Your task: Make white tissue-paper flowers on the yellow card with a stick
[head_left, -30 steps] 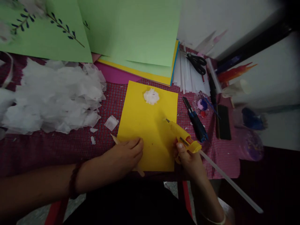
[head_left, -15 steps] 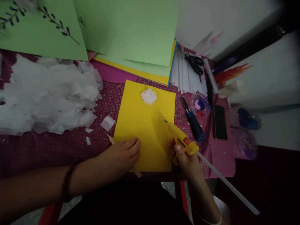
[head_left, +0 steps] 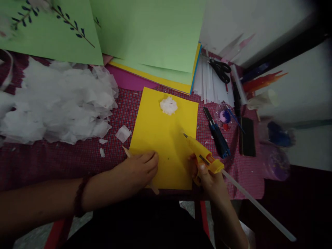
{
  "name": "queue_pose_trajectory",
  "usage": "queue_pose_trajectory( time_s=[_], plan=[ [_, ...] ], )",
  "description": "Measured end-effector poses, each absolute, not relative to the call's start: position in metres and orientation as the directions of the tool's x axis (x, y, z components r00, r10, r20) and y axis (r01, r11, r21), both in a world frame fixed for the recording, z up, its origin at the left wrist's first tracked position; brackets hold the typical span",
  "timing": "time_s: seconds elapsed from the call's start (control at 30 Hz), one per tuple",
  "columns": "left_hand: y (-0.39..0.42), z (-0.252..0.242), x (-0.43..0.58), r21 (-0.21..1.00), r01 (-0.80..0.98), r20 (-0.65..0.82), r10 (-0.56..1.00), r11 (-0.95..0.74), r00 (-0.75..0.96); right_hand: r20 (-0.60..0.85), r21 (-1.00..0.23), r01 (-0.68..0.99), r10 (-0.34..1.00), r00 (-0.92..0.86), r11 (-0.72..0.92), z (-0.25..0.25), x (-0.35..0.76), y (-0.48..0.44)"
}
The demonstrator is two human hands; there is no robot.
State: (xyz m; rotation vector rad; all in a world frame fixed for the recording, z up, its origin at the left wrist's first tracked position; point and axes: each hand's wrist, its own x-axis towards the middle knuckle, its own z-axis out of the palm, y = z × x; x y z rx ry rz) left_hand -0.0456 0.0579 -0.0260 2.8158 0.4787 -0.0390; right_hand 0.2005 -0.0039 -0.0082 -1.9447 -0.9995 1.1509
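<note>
A yellow sheet of paper (head_left: 160, 138) lies on the red checked tablecloth (head_left: 52, 162), with a small white tissue tuft (head_left: 168, 105) stuck near its far edge. My right hand (head_left: 207, 176) grips a yellow glue gun (head_left: 201, 154); its nozzle points at the sheet's right part, just above the paper. A long clear glue stick (head_left: 256, 204) trails from the gun's back. My left hand (head_left: 138, 169) rests on the sheet's near left corner, fingers curled over a thin wooden stick (head_left: 126, 151) that pokes out on both sides.
A heap of torn white tissue (head_left: 57, 103) fills the left. Green sheets (head_left: 145, 34) and a stack of coloured paper lie at the back. White strips, black scissors (head_left: 220, 69), a blue cutter (head_left: 218, 133), a black bar and paint pots crowd the right.
Only the view has shifted slightly. Both hands, the glue gun and the yellow sheet keep the same places relative to one another.
</note>
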Motion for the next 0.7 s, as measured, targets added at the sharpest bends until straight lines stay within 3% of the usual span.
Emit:
queue_pose_trajectory(
  time_s=[0.27, 0.5, 0.7],
  plan=[
    [0.0549, -0.03, -0.0456, 0.255, 0.354, -0.094, 0.341, -0.9, 0.935, -0.429, -0.763, 0.243, 0.75, 0.503, -0.599, -0.0175, 0.1994, -0.003],
    [0.0556, -0.0278, -0.0445, 0.264, 0.359, -0.081, 0.35, -0.895, 0.933, -0.442, -0.817, 0.232, 0.831, 0.337, -0.529, -0.0121, 0.2019, -0.0044],
    [0.0544, -0.0316, -0.0454, 0.273, 0.356, -0.057, 0.354, -0.894, 0.934, -0.42, -0.804, 0.232, 0.799, 0.43, -0.548, -0.0172, 0.202, -0.0019]
  ],
)
